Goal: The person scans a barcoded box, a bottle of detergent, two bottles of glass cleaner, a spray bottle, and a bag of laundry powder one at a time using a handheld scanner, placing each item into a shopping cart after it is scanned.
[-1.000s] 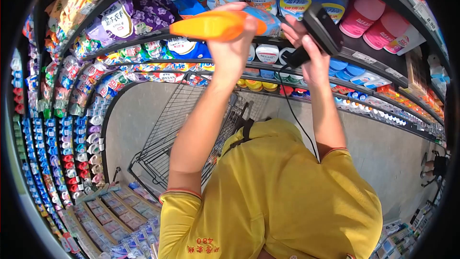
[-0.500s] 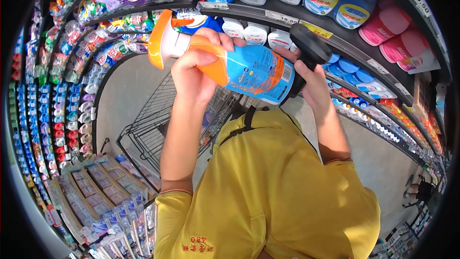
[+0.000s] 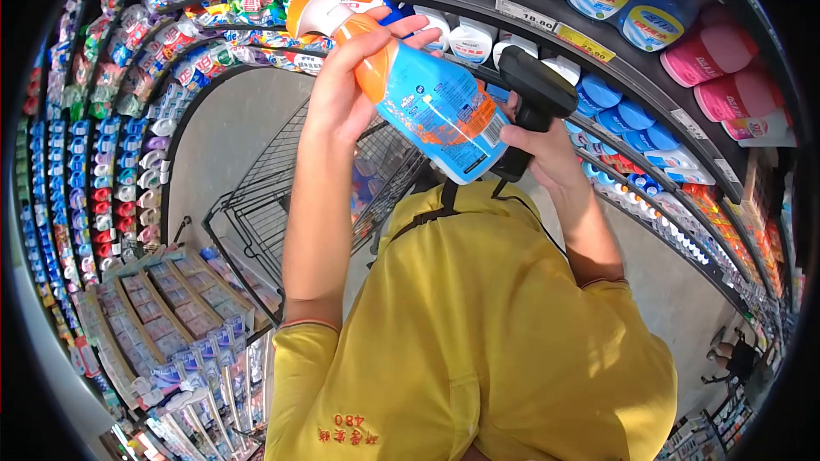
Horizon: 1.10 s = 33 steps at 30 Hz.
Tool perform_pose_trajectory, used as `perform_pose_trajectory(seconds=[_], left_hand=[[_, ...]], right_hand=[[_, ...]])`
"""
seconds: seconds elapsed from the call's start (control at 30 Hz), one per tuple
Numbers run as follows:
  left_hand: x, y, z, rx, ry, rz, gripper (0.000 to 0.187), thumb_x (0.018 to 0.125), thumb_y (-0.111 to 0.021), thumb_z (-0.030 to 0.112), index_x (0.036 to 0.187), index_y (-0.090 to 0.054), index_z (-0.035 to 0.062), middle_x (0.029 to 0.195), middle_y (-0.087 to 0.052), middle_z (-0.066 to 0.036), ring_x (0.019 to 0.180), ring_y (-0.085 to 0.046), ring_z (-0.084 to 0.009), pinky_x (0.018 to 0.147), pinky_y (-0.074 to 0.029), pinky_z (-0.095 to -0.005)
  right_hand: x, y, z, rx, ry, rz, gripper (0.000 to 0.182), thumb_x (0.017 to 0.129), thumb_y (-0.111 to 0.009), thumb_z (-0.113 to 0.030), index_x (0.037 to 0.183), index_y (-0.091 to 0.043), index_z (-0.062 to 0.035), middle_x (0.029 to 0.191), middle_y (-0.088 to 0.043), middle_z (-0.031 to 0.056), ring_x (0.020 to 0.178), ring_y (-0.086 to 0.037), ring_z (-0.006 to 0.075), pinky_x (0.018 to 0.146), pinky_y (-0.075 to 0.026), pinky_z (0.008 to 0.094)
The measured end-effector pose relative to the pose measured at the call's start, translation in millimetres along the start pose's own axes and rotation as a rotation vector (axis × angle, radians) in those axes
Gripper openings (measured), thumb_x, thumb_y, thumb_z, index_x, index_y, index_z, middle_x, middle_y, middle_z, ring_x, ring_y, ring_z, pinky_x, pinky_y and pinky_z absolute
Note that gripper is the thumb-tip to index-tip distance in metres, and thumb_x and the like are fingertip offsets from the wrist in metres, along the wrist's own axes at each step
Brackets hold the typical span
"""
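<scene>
My left hand (image 3: 346,77) is wrapped round the orange neck of a blue spray bottle (image 3: 440,111), which tilts with its orange and white trigger head to the upper left. Some of that hand's fingertips stick out past the bottle. The printed back label and a barcode face up toward me. In my right hand (image 3: 547,149) is a black handheld scanner (image 3: 534,94), its handle inside my closed fingers. The scanner is beside the lower end of the bottle, near the barcode.
A wire shopping cart (image 3: 273,179) stands below my left forearm. Shelves (image 3: 478,13) of cleaning bottles curve across the front and right. Packed goods (image 3: 107,196) line the left, with a display rack (image 3: 162,307) at lower left. Another person (image 3: 736,357) is at far right.
The bottle has turned so its base points further down and its label faces me more. My left fingers have loosened and spread somewhat. The scanner has shifted left and stands more upright.
</scene>
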<state>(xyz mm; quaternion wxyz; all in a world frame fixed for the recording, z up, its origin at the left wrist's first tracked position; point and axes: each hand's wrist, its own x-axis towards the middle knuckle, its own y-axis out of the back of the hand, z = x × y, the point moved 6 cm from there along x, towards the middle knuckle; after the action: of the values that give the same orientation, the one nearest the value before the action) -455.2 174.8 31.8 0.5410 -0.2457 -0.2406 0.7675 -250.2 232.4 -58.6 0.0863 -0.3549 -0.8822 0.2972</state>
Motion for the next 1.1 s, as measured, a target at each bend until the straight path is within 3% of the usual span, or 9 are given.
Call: perform_pose_trajectory(seconds=[0.07, 0.17, 0.2, 0.33, 0.53, 0.6, 0.87, 0.93, 1.1], left_hand=[[-1, 2, -3, -0.017, 0.013, -0.134, 0.055, 0.088, -0.061, 0.03, 0.131, -0.041, 0.0028, 0.137, -0.036, -0.031, 0.131, -0.036, -0.039, 0.104, -0.036, -0.0544], [-14, 6, -25, -0.111, 0.089, -0.249, 0.058, 0.087, -0.061, 0.036, 0.131, -0.042, 0.0039, 0.137, -0.039, -0.028, 0.132, -0.035, -0.0375, 0.105, -0.036, -0.0517], [-19, 9, -33, -0.157, 0.087, -0.173, 0.048, 0.09, -0.06, 0.03, 0.128, -0.045, 0.007, 0.134, -0.046, -0.023, 0.122, -0.048, -0.0315, 0.097, -0.045, -0.0469], [-23, 11, -38, 0.047, 0.097, 0.006, 0.045, 0.089, -0.063, 0.029, 0.123, -0.048, 0.005, 0.127, -0.053, -0.022, 0.114, -0.056, -0.0283, 0.095, -0.047, -0.0432], [-29, 9, -20, 0.153, -0.053, 0.027, 0.04, 0.088, -0.063, 0.027, 0.118, -0.049, 0.0043, 0.118, -0.058, -0.023, 0.11, -0.058, -0.0277, 0.094, -0.047, -0.0418], [-33, 9, -9, 0.211, -0.098, 0.067, 0.04, 0.088, -0.064, 0.027, 0.117, -0.049, 0.0036, 0.117, -0.059, -0.024, 0.109, -0.058, -0.0276, 0.094, -0.047, -0.0416], [-42, 27, 24, 0.221, -0.186, 0.243, 0.051, 0.084, -0.067, 0.027, 0.119, -0.045, -0.0028, 0.119, -0.057, -0.027, 0.105, -0.06, -0.029, 0.093, -0.048, -0.0419], [-43, 33, 25, 0.204, -0.19, 0.249, 0.051, 0.084, -0.067, 0.027, 0.12, -0.044, -0.0029, 0.119, -0.056, -0.027, 0.105, -0.06, -0.0292, 0.093, -0.048, -0.0417], [-44, 39, 24, 0.207, -0.191, 0.263, 0.051, 0.085, -0.065, 0.026, 0.121, -0.044, -0.0026, 0.119, -0.056, -0.027, 0.106, -0.06, -0.0297, 0.092, -0.049, -0.041]], right_hand=[[-3, -4, -2, 0.039, 0.007, 0.036, 0.046, 0.069, -0.078, -0.002, 0.108, -0.053, -0.006, 0.098, -0.053, 0.0006, 0.098, -0.055, 0.0142, 0.092, -0.043, 0.0325], [-3, 3, 0, 0.074, 0.017, 0.074, 0.046, 0.07, -0.077, -0.001, 0.108, -0.053, -0.0058, 0.098, -0.053, 0.0008, 0.101, -0.055, 0.0147, 0.093, -0.042, 0.0328], [-3, 7, 2, 0.069, 0.014, 0.08, 0.046, 0.07, -0.077, -0.001, 0.109, -0.053, -0.0056, 0.099, -0.054, 0.0013, 0.104, -0.055, 0.0153, 0.094, -0.042, 0.0332], [-4, 3, 0, 0.023, 0.031, 0.043, 0.051, 0.072, -0.076, 0.0, 0.116, -0.052, -0.0045, 0.107, -0.056, 0.0033, 0.109, -0.054, 0.0173, 0.096, -0.042, 0.0332], [-9, 1, -10, -0.215, 0.012, 0.033, 0.053, 0.071, -0.077, -0.004, 0.119, -0.055, -0.0015, 0.115, -0.06, 0.006, 0.107, -0.055, 0.0155, 0.095, -0.042, 0.0329], [-14, 2, -19, -0.644, 0.158, -0.006, 0.055, 0.071, -0.078, -0.005, 0.12, -0.054, -0.0004, 0.116, -0.06, 0.0078, 0.105, -0.056, 0.0141, 0.092, -0.044, 0.0312], [-41, -16, -42, -0.934, 0.186, -0.134, 0.055, 0.065, -0.077, -0.003, 0.115, -0.055, 0.0007, 0.111, -0.062, 0.0118, 0.099, -0.059, 0.0204, 0.088, -0.046, 0.0319], [-42, -20, -47, -0.929, 0.204, -0.062, 0.039, 0.07, -0.074, -0.005, 0.105, -0.06, 0.0035, 0.099, -0.067, 0.0116, 0.09, -0.062, 0.0141, 0.082, -0.048, 0.0299], [-46, -17, -46, -1.051, 0.199, -0.055, 0.048, 0.065, -0.076, -0.004, 0.109, -0.059, 0.0019, 0.103, -0.065, 0.0123, 0.093, -0.062, 0.0195, 0.084, -0.048, 0.0319]])
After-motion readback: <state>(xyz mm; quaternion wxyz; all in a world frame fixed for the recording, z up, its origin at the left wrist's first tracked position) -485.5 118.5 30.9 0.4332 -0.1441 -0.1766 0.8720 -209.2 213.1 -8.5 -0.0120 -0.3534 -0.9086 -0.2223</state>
